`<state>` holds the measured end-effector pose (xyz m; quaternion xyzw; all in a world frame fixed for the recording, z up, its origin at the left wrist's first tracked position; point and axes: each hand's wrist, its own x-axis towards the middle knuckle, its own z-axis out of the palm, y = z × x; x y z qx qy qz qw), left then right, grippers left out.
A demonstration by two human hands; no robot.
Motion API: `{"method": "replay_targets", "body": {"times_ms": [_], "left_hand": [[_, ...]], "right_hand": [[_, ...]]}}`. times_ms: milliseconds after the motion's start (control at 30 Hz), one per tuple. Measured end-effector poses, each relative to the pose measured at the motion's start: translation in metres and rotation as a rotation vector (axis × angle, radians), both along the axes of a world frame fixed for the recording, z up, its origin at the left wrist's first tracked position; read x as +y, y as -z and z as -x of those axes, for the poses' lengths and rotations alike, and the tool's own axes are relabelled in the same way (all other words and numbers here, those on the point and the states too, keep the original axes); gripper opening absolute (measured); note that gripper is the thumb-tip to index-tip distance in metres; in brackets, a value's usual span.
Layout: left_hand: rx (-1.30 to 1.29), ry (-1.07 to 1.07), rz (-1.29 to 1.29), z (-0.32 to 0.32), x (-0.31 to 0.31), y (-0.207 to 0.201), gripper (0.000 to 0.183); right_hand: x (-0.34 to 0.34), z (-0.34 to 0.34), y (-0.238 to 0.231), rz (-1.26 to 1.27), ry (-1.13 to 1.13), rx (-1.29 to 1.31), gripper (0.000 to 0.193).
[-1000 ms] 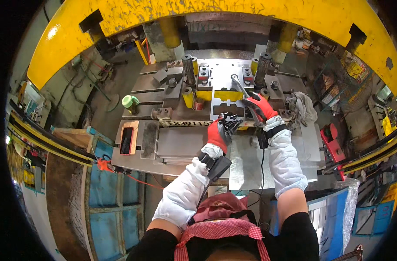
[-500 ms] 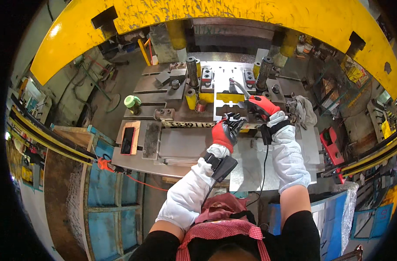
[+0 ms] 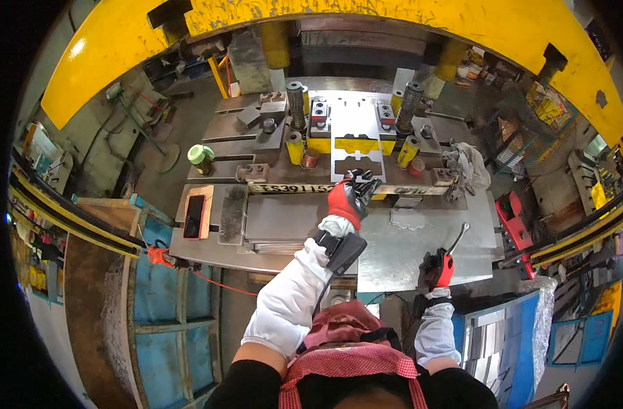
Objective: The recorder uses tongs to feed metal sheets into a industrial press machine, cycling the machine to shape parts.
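My left hand [image 3: 350,203], in a red glove with black fingers, is at the near end of a bright metal strip [image 3: 358,123] with shaped cutouts. Its fingers bend over the strip's edge and appear closed on it; the thumb is partly hidden. Low on the right, my right hand [image 3: 439,269], gloved alike, is closed around a slim metal rod [image 3: 457,237] with a rounded tip, pointing up and away. Beneath the rod lies a flat silver sheet [image 3: 386,262]. A thin shaped metal piece [image 3: 408,219] rests on that sheet near the die's front edge.
A yellow press beam [image 3: 366,15] arches over the far side. Dark guide posts [image 3: 295,105] and yellow cylinders [image 3: 294,148] flank the strip. Left are a green-lidded jar [image 3: 201,158], a phone [image 3: 195,217] and stacked sheets [image 3: 280,225]; right, a grey rag [image 3: 468,167].
My right hand has drawn back from the die, down toward my body, bringing the rod with it. My left hand stays at the strip's near end.
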<state>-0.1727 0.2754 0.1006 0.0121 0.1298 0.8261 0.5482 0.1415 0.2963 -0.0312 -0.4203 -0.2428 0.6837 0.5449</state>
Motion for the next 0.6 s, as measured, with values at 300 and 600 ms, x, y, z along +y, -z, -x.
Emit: {"method": "replay_targets", "body": {"times_ms": [300,600], "left_hand": [[-0.189,0.022,0.142,0.009,0.009,0.001,0.026],[-0.202,0.183,-0.142,0.023,0.015,0.026,0.031]], "right_hand": [[0.005,-0.004,-0.005,0.103,0.006,0.076,0.028],[0.006,-0.004,-0.004,0.147,-0.001,-0.075,0.026]]}}
